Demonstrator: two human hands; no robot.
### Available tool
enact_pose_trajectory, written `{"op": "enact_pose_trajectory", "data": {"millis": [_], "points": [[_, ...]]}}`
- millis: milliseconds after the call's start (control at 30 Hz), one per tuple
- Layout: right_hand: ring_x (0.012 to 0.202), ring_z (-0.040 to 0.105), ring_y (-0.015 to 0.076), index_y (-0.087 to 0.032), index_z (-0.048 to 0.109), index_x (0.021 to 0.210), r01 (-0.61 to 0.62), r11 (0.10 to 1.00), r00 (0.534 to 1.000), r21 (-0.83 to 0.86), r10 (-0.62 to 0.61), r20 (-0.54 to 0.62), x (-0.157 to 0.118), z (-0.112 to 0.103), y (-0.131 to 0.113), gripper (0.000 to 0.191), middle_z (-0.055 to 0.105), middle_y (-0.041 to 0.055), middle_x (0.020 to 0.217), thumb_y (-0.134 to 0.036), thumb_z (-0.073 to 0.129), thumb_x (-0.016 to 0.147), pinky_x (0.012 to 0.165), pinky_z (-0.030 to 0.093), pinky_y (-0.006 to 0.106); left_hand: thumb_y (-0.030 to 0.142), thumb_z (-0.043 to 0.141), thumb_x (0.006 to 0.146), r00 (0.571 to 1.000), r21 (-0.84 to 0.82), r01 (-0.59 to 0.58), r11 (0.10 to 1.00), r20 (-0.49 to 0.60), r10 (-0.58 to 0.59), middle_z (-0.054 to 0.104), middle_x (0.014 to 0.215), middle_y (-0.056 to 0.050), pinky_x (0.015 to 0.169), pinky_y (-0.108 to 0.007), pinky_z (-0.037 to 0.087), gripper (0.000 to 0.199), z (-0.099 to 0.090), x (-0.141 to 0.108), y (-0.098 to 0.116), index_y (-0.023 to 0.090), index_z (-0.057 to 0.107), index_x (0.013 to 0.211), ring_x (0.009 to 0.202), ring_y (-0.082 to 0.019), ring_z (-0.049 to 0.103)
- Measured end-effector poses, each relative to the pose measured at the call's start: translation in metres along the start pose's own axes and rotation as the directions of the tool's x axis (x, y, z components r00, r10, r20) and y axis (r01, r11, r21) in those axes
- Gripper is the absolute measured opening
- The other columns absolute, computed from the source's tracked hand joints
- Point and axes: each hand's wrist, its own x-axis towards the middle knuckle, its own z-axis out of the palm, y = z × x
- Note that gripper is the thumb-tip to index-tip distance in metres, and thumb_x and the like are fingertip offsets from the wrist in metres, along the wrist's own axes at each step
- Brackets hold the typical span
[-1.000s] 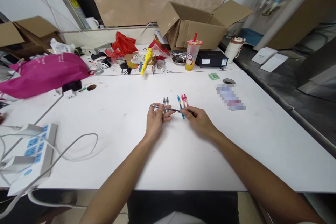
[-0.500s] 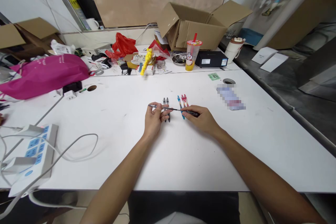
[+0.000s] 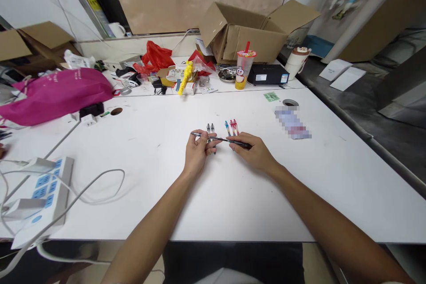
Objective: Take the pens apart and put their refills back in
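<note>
I see the pen (image 3: pixel 221 139): slim, dark, silvery toward its left, thicker and black rightward | left hand (image 3: pixel 196 151) pinches one end | right hand (image 3: pixel 255 151) clamps the other

Two dark pens (image 3: pixel 212 127) lying flat, two red pens (image 3: pixel 235 124), one blue pen (image 3: pixel 227 126), one drink (image 3: pixel 244 72), one power strip (image 3: pixel 49 188)!

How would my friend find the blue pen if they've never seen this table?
On the big white table, find the person's right hand. Just beyond it, two red pens lie side by side. The blue pen lies immediately left of them, its colour setting it apart.
</note>
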Motion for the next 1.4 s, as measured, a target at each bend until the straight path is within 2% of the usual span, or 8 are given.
{"op": "enact_pose_trajectory", "data": {"millis": [100, 167, 267, 400, 600, 767, 933, 1400], "points": [[0.071, 0.053, 0.0154, -0.028, 0.073, 0.122, 0.054, 0.999, 0.998, -0.003, -0.054, 0.023, -0.001, 0.002, 0.001, 0.032, 0.061, 0.0026, 0.087, -0.035, 0.06, 0.093, 0.066, 0.045, 0.032, 0.048, 0.075, 0.083, 1.0, 0.031, 0.008, 0.999, 0.002, -0.008, 0.075, 0.107, -0.009, 0.058, -0.02, 0.054, 0.039, 0.0, 0.0, -0.002, 0.021, 0.05, 0.097, 0.09, -0.022, 0.077], [0.074, 0.055, 0.0159, -0.029, 0.07, 0.124, 0.009, 1.0, 1.0, 0.017, -0.009, 0.015, -0.002, 0.004, 0.002, 0.035, 0.065, 0.0033, 0.093, -0.037, 0.064, 0.091, 0.067, 0.046, 0.032, 0.049, 0.075, 0.083, 1.0, 0.061, 0.014, 0.998, 0.005, -0.015, 0.076, 0.108, -0.011, 0.058, -0.021, 0.054, 0.039, 0.0, -0.001, -0.003, 0.021, 0.051, 0.097, 0.095, -0.023, 0.077], [0.073, 0.059, 0.0163, -0.025, 0.07, 0.111, -0.122, 0.987, 0.992, 0.105, 0.123, -0.005, -0.004, 0.008, 0.0, 0.03, 0.07, 0.0039, 0.095, -0.043, 0.071, 0.087, 0.066, 0.048, 0.032, 0.05, 0.076, 0.082, 1.0, 0.091, 0.025, 0.996, 0.015, -0.026, 0.076, 0.108, -0.013, 0.061, -0.023, 0.056, 0.041, 0.0, -0.001, -0.005, 0.02, 0.053, 0.097, 0.1, -0.025, 0.075], [0.058, 0.052, 0.0138, -0.021, 0.069, 0.084, -0.216, 0.97, 0.976, 0.113, 0.216, 0.017, -0.006, 0.011, -0.004, 0.037, 0.068, 0.0029, 0.075, -0.053, 0.055, 0.095, 0.056, 0.042, 0.031, 0.05, 0.077, 0.081, 0.999, 0.102, 0.03, 0.994, 0.021, -0.033, 0.076, 0.109, -0.014, 0.062, -0.023, 0.056, 0.042, 0.001, -0.002, -0.005, 0.02, 0.054, 0.099, 0.098, -0.025, 0.076], [0.083, 0.063, 0.0186, -0.022, 0.066, 0.111, -0.149, 0.969, 0.988, 0.196, 0.155, -0.016, -0.004, 0.014, -0.001, 0.031, 0.071, 0.007, 0.105, -0.043, 0.068, 0.088, 0.072, 0.049, 0.034, 0.047, 0.078, 0.081, 1.0, 0.073, 0.022, 0.997, -0.006, -0.022, 0.076, 0.111, -0.015, 0.061, -0.023, 0.056, 0.041, 0.0, 0.0, -0.004, 0.02, 0.054, 0.099, 0.097, -0.024, 0.076], [0.057, 0.052, 0.0133, -0.02, 0.063, 0.086, -0.233, 0.956, 0.972, 0.176, 0.233, 0.019, -0.004, 0.013, 0.0, 0.033, 0.066, 0.0021, 0.076, -0.052, 0.055, 0.096, 0.057, 0.042, 0.03, 0.048, 0.079, 0.079, 1.0, 0.071, 0.025, 0.997, 0.005, -0.025, 0.076, 0.109, -0.015, 0.063, -0.024, 0.058, 0.042, -0.001, 0.0, -0.003, 0.02, 0.054, 0.099, 0.096, -0.024, 0.076], [0.078, 0.058, 0.017, -0.022, 0.062, 0.099, -0.131, 0.981, 0.991, 0.144, 0.13, 0.013, -0.004, 0.012, -0.003, 0.026, 0.065, 0.0034, 0.09, -0.047, 0.062, 0.092, 0.072, 0.046, 0.032, 0.047, 0.079, 0.08, 1.0, 0.075, 0.003, 0.997, 0.01, -0.004, 0.076, 0.109, -0.015, 0.065, -0.026, 0.058, 0.044, -0.002, 0.002, -0.006, 0.019, 0.053, 0.103, 0.095, -0.023, 0.076], [0.073, 0.053, 0.0162, -0.022, 0.061, 0.101, -0.146, 0.988, 0.987, 0.057, 0.141, 0.078, -0.004, 0.009, 0.001, 0.024, 0.063, 0.0022, 0.089, -0.044, 0.056, 0.095, 0.069, 0.042, 0.032, 0.047, 0.075, 0.085, 1.0, 0.123, -0.021, 0.992, 0.003, 0.02, 0.076, 0.108, -0.017, 0.065, -0.027, 0.058, 0.039, -0.003, 0.0, -0.005, 0.019, 0.052, 0.099, 0.089, -0.022, 0.076]]}}
